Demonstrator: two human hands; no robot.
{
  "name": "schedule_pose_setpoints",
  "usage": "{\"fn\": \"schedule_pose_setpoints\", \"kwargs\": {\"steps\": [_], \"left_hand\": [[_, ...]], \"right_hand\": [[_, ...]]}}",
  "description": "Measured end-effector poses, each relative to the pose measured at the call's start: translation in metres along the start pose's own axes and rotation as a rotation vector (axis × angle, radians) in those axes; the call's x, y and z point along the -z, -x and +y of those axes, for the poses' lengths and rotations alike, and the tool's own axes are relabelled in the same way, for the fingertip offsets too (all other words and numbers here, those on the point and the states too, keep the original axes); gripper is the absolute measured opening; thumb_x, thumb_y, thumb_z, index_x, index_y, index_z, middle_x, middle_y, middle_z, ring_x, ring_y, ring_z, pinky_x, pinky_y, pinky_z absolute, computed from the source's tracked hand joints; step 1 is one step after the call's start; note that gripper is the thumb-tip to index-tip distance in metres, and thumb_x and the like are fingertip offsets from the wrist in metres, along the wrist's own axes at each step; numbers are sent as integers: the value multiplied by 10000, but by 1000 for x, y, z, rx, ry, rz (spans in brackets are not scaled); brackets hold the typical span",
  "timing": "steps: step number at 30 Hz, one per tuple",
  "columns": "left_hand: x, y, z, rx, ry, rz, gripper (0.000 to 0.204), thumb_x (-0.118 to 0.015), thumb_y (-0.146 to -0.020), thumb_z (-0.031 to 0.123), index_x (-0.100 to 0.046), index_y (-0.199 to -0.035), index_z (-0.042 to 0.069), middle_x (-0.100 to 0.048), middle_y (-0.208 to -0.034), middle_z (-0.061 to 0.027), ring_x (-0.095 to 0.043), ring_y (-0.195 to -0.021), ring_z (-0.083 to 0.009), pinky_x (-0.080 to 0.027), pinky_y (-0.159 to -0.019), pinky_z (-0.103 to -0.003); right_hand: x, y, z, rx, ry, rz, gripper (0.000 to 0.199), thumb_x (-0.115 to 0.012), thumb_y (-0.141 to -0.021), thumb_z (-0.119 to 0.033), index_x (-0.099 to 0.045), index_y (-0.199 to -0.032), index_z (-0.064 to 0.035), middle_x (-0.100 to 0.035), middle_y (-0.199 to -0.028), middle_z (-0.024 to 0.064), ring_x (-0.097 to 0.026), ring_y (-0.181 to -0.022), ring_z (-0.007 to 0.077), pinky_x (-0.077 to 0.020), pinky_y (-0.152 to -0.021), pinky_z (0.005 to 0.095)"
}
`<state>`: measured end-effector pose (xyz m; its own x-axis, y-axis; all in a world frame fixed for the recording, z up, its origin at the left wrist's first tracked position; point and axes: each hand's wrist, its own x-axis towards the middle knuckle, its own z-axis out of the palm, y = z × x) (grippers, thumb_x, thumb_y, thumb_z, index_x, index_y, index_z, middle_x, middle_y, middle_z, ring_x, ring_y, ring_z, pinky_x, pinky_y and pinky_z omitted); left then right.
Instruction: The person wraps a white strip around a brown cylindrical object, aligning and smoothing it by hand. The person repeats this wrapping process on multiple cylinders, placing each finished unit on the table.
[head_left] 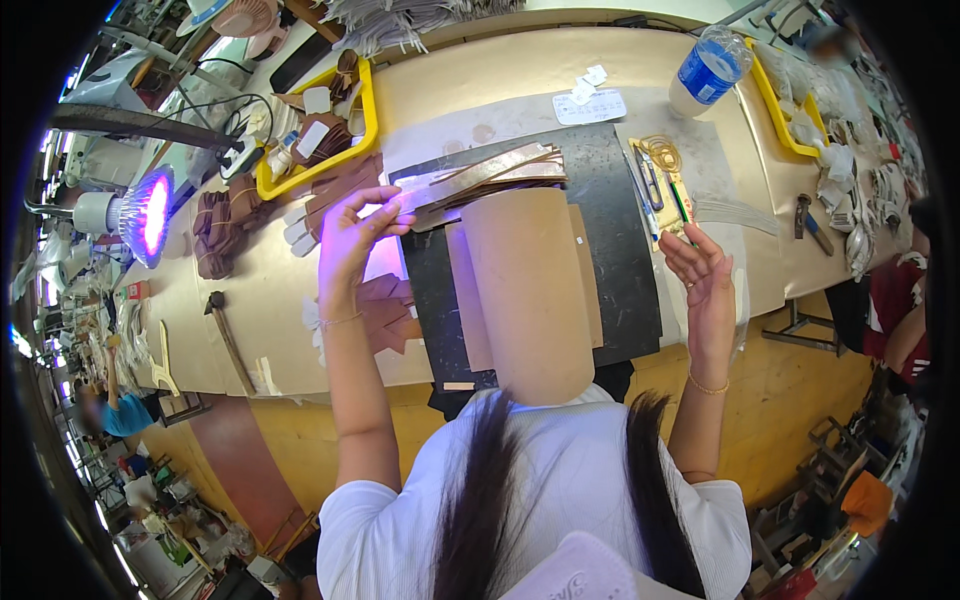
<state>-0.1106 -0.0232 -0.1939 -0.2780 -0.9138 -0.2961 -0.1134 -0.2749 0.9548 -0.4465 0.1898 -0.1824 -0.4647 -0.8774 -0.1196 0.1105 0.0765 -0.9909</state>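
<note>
1. L hand point(350, 235): fingers narrow, pinched on the near end of a long tan strip point(440, 190). Grip sits at the strip's left tip; rest of the strip runs up and to the right, away from the grip, onto a fanned stack point(505, 168) of like strips.
2. Likely why held by the tip: leaves the whole length free to lift or slide off the fan w/o disturbing the others.
3. Purple lamp point(148, 215) well left of the grip, aimed toward it; violet glow falls on fingers and strip end, so prob. held there for the light.
4. R hand point(705, 275): open, fingers loosely spread, palm turned inward, holding nothing visible. Raised at the mat's right edge, well apart from the strip.
5. Black mat point(620, 270) under and right of the L grip; stack lies on its far part. Presumably a work surface to keep pieces flat.
6. Big tan sheet point(525, 290) just right of the L grip, between both hands, lying on the mat.
7. Tools point(660, 175), incl. scissors, just beyond the R hand; within easy reach, apparently parked for that.
8. Brown cut pieces point(390, 315) just below the L grip; hammer point(228, 340) farther left on the table point(520, 75).
9. Yellow tray point(365, 110) of parts beyond the L grip; bottle point(708, 70) far beyond the R hand.
</note>
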Motion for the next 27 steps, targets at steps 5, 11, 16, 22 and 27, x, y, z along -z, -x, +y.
{"fn": "schedule_pose_setpoints", "kwargs": {"steps": [5, 11, 16, 22, 27], "left_hand": [[2, -6, -10, -14, -82, -8, 323, -649, -850, 171, -581, -1100, -22, -631, -927, -108, -657, -714, -159, -532, -601, -227], [16, 23, -9, -5, -189, 128, 363, -644, -853, 208, -568, -1147, 7, -611, -933, -60, -582, -609, -91, -432, -506, -186], [76, 64, -19, 31, -261, 290, 362, -648, -849, 192, -578, -1153, 7, -590, -953, -66, -572, -638, -90, -432, -506, -195], [156, 135, -64, 112, -366, 525, 361, -659, -833, 204, -604, -1131, 9, -595, -923, -67, -587, -757, -114, -462, -604, -215], [166, 151, -91, 156, -471, 680, 340, -684, -806, 202, -642, -1079, 4, -649, -919, -70, -597, -787, -132, -476, -677, -241]], "right_hand": [[16, -10, -2, 116, 366, 215, 326, -449, -963, -248, -591, -1115, 2, -613, -1132, 136, -559, -1093, 240, -397, -949, 323], [95, -60, 42, 497, 1176, 283, 223, -594, -836, -81, -653, -1052, -81, -612, -1048, 109, -565, -985, 279, -435, -868, 358], [111, -70, 59, 555, 1378, 221, 254, -628, -784, -52, -656, -1034, -87, -611, -1030, 93, -567, -957, 262, -439, -825, 379], [107, -69, 62, 710, 1418, 219, 228, -644, -760, -27, -653, -980, -85, -647, -999, 75, -604, -909, 255, -447, -816, 378], [121, -71, 67, 683, 1520, 133, 160, -630, -803, -69, -625, -961, -89, -648, -1054, 57, -597, -997, 220, -388, -931, 390]]}}
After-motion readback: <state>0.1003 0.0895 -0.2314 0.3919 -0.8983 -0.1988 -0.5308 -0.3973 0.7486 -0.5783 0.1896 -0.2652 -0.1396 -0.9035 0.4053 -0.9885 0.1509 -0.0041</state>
